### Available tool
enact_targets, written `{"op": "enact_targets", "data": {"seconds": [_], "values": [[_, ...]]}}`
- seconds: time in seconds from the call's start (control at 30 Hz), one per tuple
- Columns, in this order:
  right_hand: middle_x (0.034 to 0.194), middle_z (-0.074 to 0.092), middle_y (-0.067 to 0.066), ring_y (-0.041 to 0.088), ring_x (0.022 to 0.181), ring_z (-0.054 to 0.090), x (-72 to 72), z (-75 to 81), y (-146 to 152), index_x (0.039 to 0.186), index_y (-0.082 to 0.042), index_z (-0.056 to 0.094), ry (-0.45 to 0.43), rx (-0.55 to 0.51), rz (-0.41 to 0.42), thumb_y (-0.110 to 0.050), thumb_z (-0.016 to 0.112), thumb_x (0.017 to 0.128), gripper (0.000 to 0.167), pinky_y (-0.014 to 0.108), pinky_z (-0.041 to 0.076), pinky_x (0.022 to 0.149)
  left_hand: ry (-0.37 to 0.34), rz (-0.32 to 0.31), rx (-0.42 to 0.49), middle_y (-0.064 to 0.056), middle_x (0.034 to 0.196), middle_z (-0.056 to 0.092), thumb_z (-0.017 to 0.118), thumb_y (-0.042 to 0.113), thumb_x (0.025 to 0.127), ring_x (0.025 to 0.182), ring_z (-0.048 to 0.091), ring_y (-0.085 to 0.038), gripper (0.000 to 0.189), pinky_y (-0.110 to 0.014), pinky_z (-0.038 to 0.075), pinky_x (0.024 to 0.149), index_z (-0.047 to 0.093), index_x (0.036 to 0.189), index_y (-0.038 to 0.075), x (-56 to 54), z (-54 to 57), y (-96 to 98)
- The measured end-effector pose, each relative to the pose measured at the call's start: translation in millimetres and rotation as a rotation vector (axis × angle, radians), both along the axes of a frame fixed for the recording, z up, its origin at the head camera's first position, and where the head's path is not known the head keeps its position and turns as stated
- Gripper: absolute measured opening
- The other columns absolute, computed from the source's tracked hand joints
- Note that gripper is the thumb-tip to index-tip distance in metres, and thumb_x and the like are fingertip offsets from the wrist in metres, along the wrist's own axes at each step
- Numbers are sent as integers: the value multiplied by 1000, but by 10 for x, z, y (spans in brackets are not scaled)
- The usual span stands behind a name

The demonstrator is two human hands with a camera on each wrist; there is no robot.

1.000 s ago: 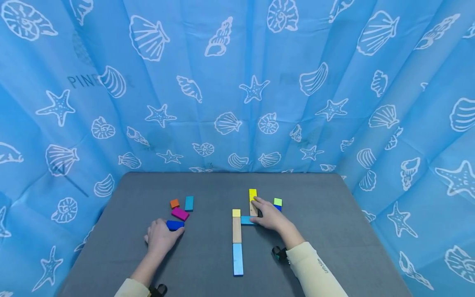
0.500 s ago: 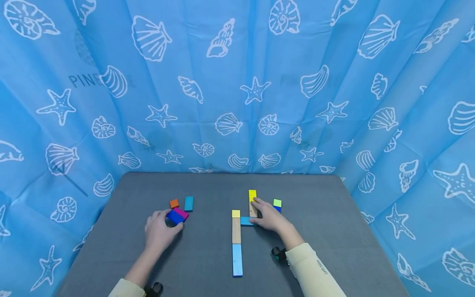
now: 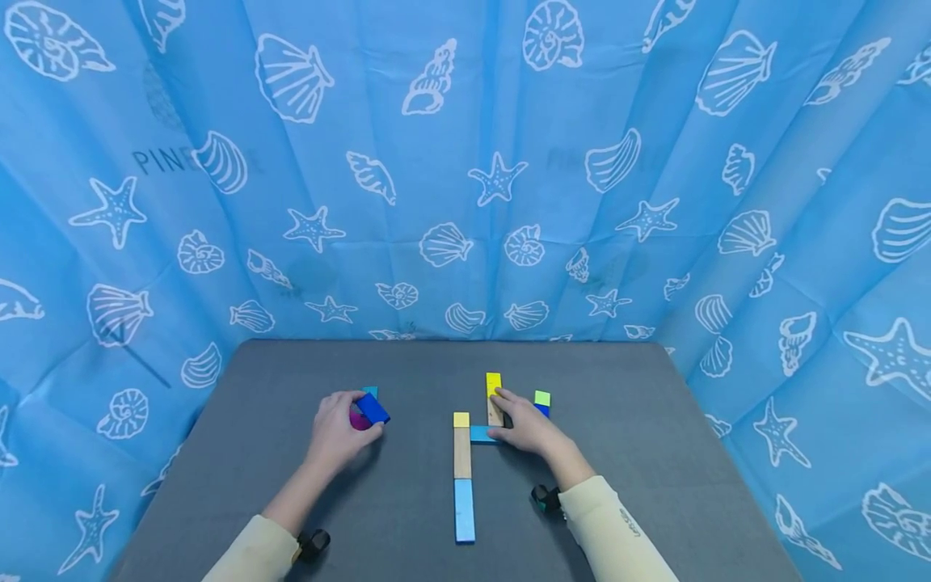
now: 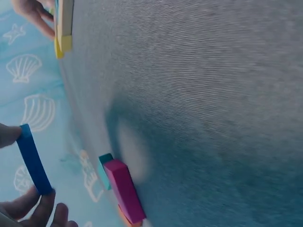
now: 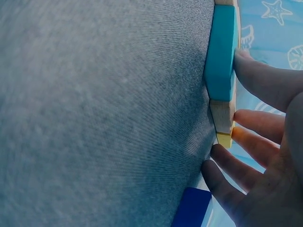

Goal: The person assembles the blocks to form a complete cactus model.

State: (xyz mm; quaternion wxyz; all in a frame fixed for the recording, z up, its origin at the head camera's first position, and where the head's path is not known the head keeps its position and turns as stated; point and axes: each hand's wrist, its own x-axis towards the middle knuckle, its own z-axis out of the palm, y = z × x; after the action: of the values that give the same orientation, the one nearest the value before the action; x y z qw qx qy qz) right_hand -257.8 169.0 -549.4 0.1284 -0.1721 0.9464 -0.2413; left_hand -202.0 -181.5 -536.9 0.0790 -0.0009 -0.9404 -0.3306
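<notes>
My left hand [image 3: 336, 435] pinches a dark blue block [image 3: 374, 408] between thumb and fingers. In the left wrist view this block [image 4: 34, 161] is off the table. Below it lie a magenta block [image 4: 124, 191], a teal block [image 4: 104, 170] and a partly hidden orange block [image 4: 127, 220]. My right hand [image 3: 531, 426] rests at the block row, its thumb touching a blue block [image 3: 483, 435] and its fingers against a wooden block [image 3: 495, 414]. Beyond that wooden block sits a yellow block [image 3: 494, 382].
A straight line runs toward me: a pale yellow cube [image 3: 461, 419], a wooden block [image 3: 462, 453] and a light blue block [image 3: 464, 511]. Right of my right hand lie a lime cube [image 3: 542, 398] and another dark blue block [image 3: 542, 410]. A shell-print curtain [image 3: 451, 162] surrounds the grey table [image 3: 393, 501].
My left hand has lifted the dark blue block and carried it right and away from me, past the magenta block. The orange block is now hidden in the head view. My right hand stays put.
</notes>
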Motion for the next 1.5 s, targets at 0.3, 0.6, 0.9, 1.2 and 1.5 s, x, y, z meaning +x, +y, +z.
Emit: {"op": "enact_targets", "data": {"seconds": [0.3,0.6,0.9,1.2,1.5], "values": [[165,30,8,37,150,31,12,-2,35,154,-10,43,-5,-15,-4,-35,71,95,70,55,33,117,-89,-129,-84,-16,137,60,79,38,84,127,50,-37,63,-59,48,100,60,136,8,-225,99,323],[165,30,7,36,150,30,10,-14,21,155,-11,41,-6,-7,8,-36,70,96,70,55,32,117,-110,-178,-73,-14,141,58,78,39,87,129,50,-37,63,-57,49,101,59,139,11,-415,43,495],[165,30,8,37,150,30,17,11,56,154,-10,42,-3,4,6,-35,71,95,71,55,32,117,-178,-214,33,-17,140,58,80,30,87,127,55,-37,64,-54,51,100,56,141,7,-547,-21,739],[165,30,7,36,150,30,0,-2,40,154,-12,42,1,24,2,-38,70,95,71,54,33,117,-226,-257,57,-17,142,57,78,28,90,131,53,-37,62,-54,48,104,55,144,8,-716,-126,907],[165,31,7,36,150,31,-5,-14,7,154,-12,43,-13,18,-14,-38,71,95,70,55,33,117,-262,-286,56,-17,146,54,73,22,95,134,51,-36,60,-53,44,109,50,148,6,-904,-154,1112]]}}
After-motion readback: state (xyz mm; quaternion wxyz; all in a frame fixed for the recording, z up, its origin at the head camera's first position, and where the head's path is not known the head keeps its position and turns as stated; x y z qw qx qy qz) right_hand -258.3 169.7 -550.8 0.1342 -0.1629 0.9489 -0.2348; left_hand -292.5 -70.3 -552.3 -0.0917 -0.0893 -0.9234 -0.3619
